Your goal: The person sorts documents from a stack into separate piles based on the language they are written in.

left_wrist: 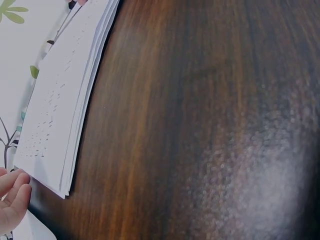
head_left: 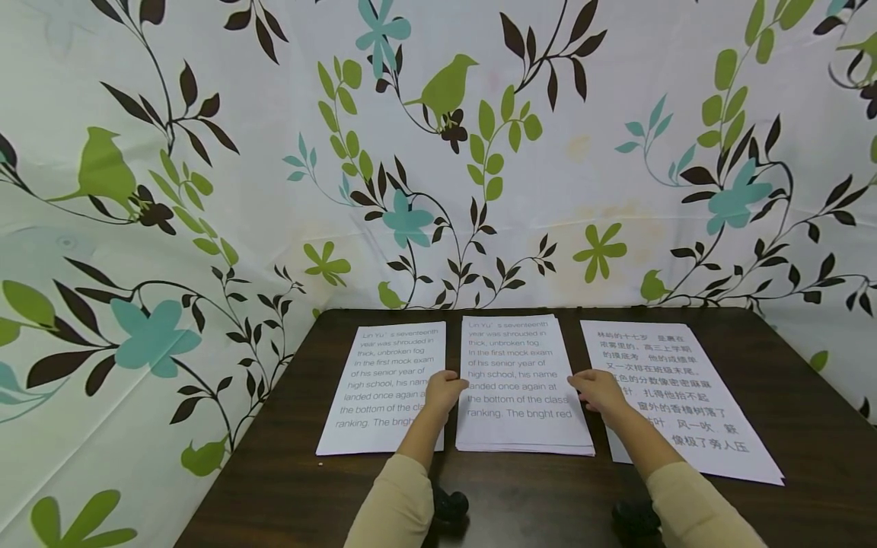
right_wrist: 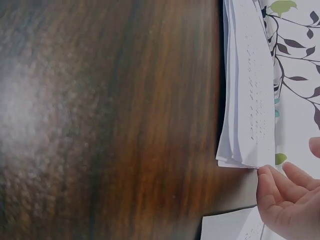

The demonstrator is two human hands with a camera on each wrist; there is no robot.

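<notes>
The middle stack of printed paper [head_left: 514,434] carries large English text, and several uneven layers show along its near edge. My left hand [head_left: 444,394] holds its left edge, fingertips right at the side. On the opposite edge, my right hand [head_left: 601,392] grips with the fingertips. In the left wrist view, curled fingers of the left hand [left_wrist: 14,197] are beside a corner of the stack [left_wrist: 65,90]. The right wrist view has the right hand [right_wrist: 287,200] with its fingertips at the stack's [right_wrist: 255,100] corner, where the sheets fan slightly apart.
To the left lies another English-text stack of paper [head_left: 377,434], partly behind the left hand. Sheets with Chinese text [head_left: 719,464] lie at the right, under the right forearm. All rest on a dark wooden table [head_left: 534,502]. A patterned cloth [head_left: 479,251] hangs behind it.
</notes>
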